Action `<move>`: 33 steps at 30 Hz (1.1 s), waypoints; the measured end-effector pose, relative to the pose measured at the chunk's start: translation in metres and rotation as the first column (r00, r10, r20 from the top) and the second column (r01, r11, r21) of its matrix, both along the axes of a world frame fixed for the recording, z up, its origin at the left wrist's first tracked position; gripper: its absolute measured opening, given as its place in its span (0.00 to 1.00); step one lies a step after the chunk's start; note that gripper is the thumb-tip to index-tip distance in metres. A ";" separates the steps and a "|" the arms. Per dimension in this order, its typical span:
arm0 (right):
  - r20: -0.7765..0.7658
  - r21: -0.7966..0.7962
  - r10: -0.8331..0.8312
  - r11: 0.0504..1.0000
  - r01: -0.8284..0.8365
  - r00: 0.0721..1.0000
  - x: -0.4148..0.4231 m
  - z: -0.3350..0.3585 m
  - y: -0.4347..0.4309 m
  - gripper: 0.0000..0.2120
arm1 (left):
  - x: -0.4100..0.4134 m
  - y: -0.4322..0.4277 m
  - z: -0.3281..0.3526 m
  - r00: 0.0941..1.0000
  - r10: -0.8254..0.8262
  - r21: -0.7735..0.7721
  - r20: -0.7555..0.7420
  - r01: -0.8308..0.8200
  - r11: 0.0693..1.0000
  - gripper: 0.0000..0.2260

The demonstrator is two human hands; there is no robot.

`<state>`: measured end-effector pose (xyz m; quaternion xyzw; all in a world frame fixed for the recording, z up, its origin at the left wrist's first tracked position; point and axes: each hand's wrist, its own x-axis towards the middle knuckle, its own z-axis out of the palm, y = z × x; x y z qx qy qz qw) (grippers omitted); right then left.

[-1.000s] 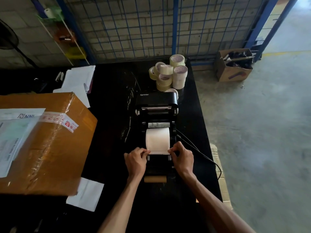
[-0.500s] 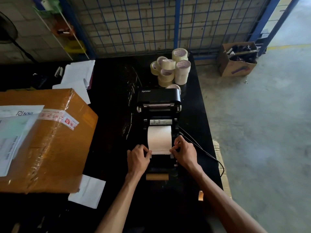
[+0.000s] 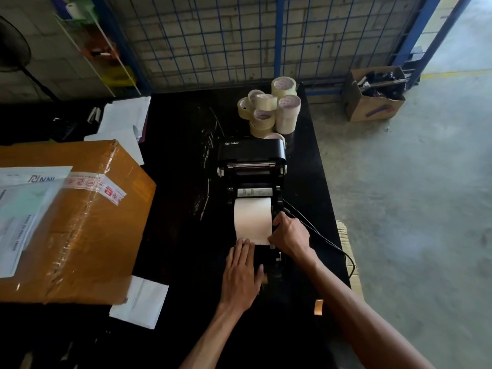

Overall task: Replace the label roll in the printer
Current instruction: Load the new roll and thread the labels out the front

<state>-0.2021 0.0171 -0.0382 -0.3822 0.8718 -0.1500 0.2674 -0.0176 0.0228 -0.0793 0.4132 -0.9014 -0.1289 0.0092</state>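
White label roll (image 3: pixel 253 221) in printer (image 3: pixel 251 155), right hand (image 3: pixel 290 235) alongside.

1 head view looks steeply down, near the table (image 3: pixel 181 134)

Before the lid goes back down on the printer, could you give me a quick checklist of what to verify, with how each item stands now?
1. Lid open on printer: ok, it is tipped back.
2. Label roll sits in the bay: ok, white roll lies between the side guides.
3. Roll steadied: ok, right hand grips its right edge, left hand rests flat by its near edge.
4. Label end fed to the front slot: cannot tell.
5. Cable clear of the bay: ok, it trails off right.
6. Tape rolls clear of the lid: cannot tell, one sits close behind.
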 end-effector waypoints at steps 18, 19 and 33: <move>-0.499 0.030 0.482 0.840 -0.541 0.720 0.040 -0.021 0.063 0.27 | -0.001 -0.007 0.010 0.996 -0.087 -0.003 0.009 0.087 0.996 0.29; -0.505 0.030 0.483 0.838 -0.545 0.715 0.040 -0.022 0.065 0.27 | 0.001 -0.006 0.009 0.996 -0.088 0.018 0.009 0.087 0.996 0.29; -0.522 0.049 0.482 0.841 -0.539 0.704 0.046 -0.018 0.091 0.25 | 0.016 0.023 0.006 0.999 -0.052 0.061 0.012 0.051 0.997 0.33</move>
